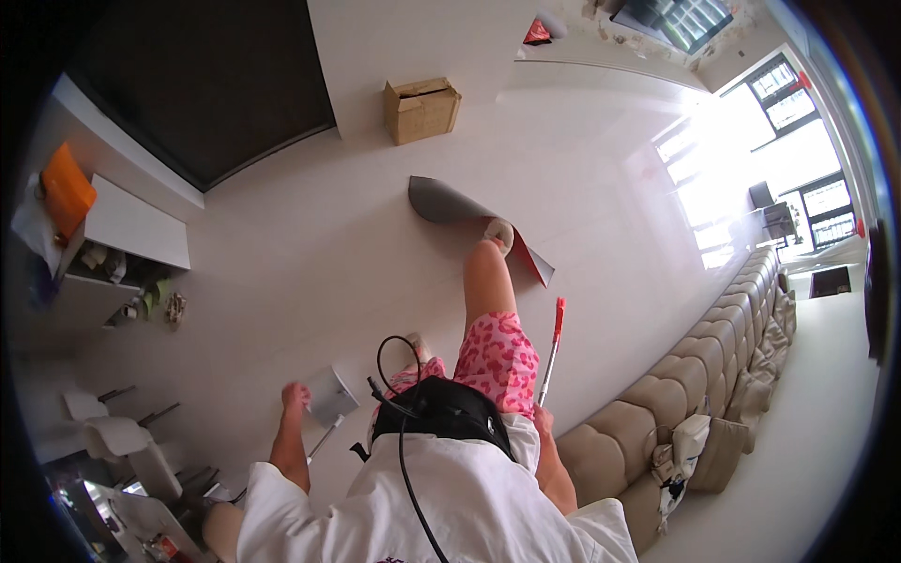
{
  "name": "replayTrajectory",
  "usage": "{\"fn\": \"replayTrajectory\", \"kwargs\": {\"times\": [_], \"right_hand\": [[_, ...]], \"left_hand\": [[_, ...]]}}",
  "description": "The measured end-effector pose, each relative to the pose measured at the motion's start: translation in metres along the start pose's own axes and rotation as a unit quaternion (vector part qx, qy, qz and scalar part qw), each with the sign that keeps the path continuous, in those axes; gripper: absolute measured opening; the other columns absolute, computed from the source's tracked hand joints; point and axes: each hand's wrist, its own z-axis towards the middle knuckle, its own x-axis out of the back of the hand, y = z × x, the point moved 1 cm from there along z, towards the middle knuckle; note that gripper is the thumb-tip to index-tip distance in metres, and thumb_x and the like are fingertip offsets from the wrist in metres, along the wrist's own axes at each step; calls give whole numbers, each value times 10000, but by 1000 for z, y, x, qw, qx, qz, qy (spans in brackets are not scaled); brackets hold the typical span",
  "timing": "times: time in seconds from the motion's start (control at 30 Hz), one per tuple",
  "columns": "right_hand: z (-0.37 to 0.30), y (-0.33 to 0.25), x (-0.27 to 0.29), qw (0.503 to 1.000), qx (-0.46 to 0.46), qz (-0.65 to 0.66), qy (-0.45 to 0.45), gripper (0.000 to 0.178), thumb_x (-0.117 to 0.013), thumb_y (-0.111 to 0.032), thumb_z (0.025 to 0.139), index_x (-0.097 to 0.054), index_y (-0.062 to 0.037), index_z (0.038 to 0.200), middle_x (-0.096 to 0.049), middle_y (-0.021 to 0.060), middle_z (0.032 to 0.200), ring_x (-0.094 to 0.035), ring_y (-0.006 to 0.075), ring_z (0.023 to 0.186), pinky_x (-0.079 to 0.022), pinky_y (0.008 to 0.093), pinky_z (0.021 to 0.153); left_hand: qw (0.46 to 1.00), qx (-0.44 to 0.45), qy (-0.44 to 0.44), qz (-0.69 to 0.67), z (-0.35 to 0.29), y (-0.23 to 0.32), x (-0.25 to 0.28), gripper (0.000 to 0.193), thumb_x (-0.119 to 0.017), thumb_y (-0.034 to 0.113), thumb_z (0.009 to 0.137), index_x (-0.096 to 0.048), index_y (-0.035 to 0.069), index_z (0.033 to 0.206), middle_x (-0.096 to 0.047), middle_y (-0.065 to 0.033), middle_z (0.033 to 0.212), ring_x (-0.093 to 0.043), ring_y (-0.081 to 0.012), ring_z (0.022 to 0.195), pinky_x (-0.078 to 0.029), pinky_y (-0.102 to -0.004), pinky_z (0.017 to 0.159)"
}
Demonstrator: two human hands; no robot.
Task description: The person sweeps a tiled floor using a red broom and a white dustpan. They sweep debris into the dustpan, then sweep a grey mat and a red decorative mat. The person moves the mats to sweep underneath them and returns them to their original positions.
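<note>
Dressed in a white shirt and pink patterned shorts, with a black waist bag across the middle and a looped black cable over shirt and bag. Holding in the right hand, with fingers closed around it beside the right hip, a slim pale pole, red end pointing forward. Out to the other side with the left hand, fingers curled in, just beside the pan of a long-handled dustpan; cannot tell whether gripping its rim or only passing in front. Standing with the right leg well forward, slippered foot at a curled grey mat with a red underside, on the pale floor. To the left, a white chair; along the right, a long tan sofa with a white bag on it. Farther off, a cabinet with an orange bag on top, a cardboard box past the mat, and bright windows at far right.
</note>
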Motion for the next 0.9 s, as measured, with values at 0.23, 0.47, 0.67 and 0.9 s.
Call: {"fn": "replayTrajectory", "kwargs": {"times": [0.23, 0.47, 0.67, 0.9], "right_hand": [[42, 17, 70, 989, 134, -70, -3, 211, -589, -231, 900, -575, -44, 803, -529, 42, 618, -509, 149, 516, -383, 318, 452], [76, -35, 90, 996, -33, -67, -54, 240, -587, -222, 886, -650, 8, 917, -649, 101, 760, -591, 202, 609, -478, 353, 549], [96, -101, 59, 961, -24, -260, -95, 231, -614, -226, 892, -652, 1, 898, -632, 96, 728, -581, 200, 557, -467, 350, 492], [152, -158, 30, 903, -19, -410, -128, 226, -645, -231, 899, -655, -6, 876, -613, 91, 691, -570, 199, 497, -455, 346, 425]], "left_hand": [[987, -147, -62, -20, -15, 84, -157, 210, -584, 290, 919, -607, 105, 1015, -673, -32, 842, -646, -124, 658, -437, -239, 458], [992, -47, -110, -40, -36, -6, -217, 231, -576, 307, 930, -607, 110, 1046, -679, -33, 855, -649, -132, 665, -470, -262, 522], [966, 145, -75, -202, -66, -149, -200, 272, -576, 312, 911, -584, 129, 1111, -655, -68, 973, -652, -229, 810, -498, -374, 652], [928, 191, 124, -294, -95, -226, -192, 250, -583, 265, 935, -594, 73, 1093, -652, -93, 938, -617, -250, 772, -467, -385, 629]]}}
